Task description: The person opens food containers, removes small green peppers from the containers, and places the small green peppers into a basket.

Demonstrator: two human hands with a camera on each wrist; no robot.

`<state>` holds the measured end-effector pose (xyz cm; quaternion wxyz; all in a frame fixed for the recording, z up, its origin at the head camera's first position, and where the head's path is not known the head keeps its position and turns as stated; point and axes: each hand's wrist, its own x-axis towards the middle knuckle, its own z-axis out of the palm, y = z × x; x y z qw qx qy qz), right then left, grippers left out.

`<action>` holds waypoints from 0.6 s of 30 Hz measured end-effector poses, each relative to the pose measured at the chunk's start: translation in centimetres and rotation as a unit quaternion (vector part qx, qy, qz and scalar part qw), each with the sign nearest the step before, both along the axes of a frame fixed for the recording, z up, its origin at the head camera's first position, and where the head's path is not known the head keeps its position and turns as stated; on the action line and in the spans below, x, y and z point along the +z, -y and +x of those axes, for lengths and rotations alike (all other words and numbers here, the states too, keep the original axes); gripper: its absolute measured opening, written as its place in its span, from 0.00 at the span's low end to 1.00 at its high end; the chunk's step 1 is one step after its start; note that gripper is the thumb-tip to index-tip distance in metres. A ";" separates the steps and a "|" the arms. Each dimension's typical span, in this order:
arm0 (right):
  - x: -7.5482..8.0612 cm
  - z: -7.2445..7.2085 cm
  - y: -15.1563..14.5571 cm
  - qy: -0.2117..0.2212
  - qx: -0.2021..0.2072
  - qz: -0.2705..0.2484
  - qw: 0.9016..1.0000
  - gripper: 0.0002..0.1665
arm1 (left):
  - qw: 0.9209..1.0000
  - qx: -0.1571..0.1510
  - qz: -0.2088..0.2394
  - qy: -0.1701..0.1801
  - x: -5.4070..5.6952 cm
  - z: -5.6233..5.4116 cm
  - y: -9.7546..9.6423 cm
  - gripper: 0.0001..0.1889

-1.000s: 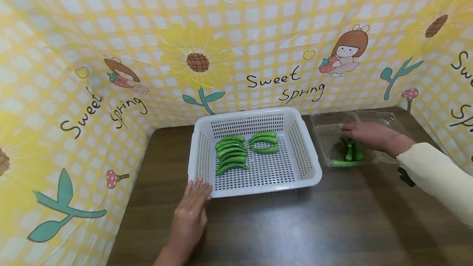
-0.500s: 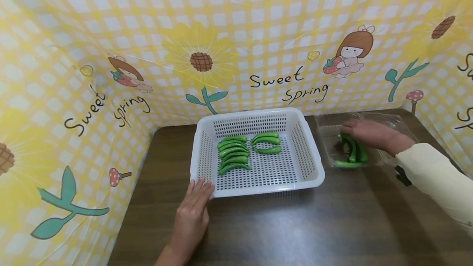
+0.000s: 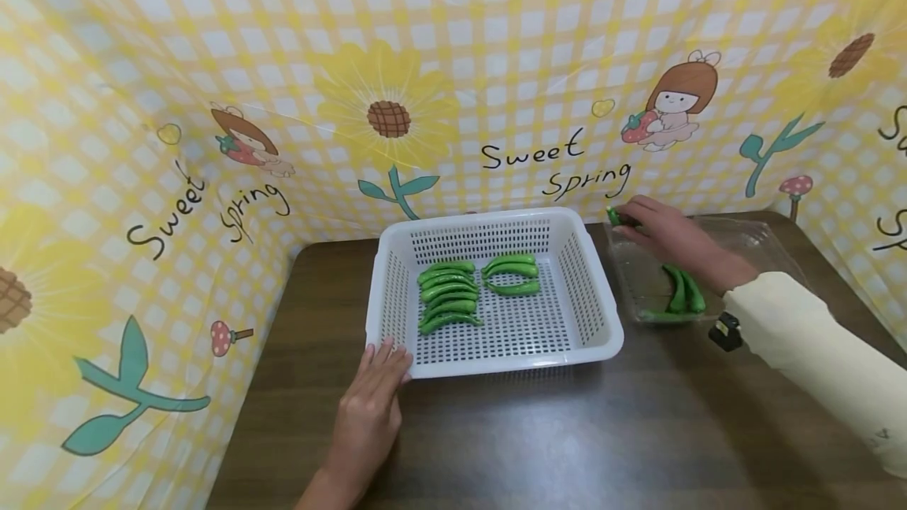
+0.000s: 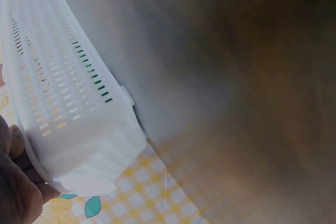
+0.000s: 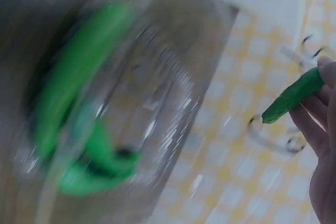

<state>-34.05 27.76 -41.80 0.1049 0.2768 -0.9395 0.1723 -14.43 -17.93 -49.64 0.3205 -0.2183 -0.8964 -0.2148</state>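
Note:
A white perforated plastic basket (image 3: 496, 367) stands on the table, holding several green chili peppers in a left row (image 3: 448, 292) and a shorter right group (image 3: 512, 267). My left hand (image 3: 368, 412) rests its fairly straight fingers on the basket's near left corner; the left wrist view shows it at the rim. Between thumb and fingers, my right hand (image 3: 662, 234) pinches a green chili pepper (image 5: 294, 95), raised over the far left part of a clear plastic container (image 3: 634, 278). Further green chili peppers (image 3: 686, 290) lie in that container, blurred in the right wrist view.
Beneath everything is a dark wooden table (image 3: 496, 447). A yellow checked cloth (image 3: 453, 61) with printed flowers hangs behind and at both sides. The container stands just right of the basket, close to the table's back edge.
My right hand has lifted a chili pepper out of the pile and moved left and away from me, towards the basket. The left hand stays at the basket's corner.

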 end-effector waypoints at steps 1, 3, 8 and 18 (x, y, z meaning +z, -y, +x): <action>0.3 0.0 0.7 -0.004 0.003 -0.012 1.000 0.14 | 1.000 0.000 0.001 0.001 0.0 0.0 0.0 0.26; 0.7 0.0 1.9 -0.016 0.006 -0.030 0.999 0.14 | 1.000 -0.001 0.002 0.002 0.0 0.0 0.0 0.25; 1.6 -0.5 4.4 -0.038 0.005 -0.056 0.998 0.16 | 1.000 -0.002 0.002 0.010 0.0 0.0 -0.1 0.14; 2.6 -1.4 9.2 -0.057 0.041 0.009 0.997 0.15 | 1.000 -0.006 0.004 -0.025 -0.2 -0.1 -0.3 0.26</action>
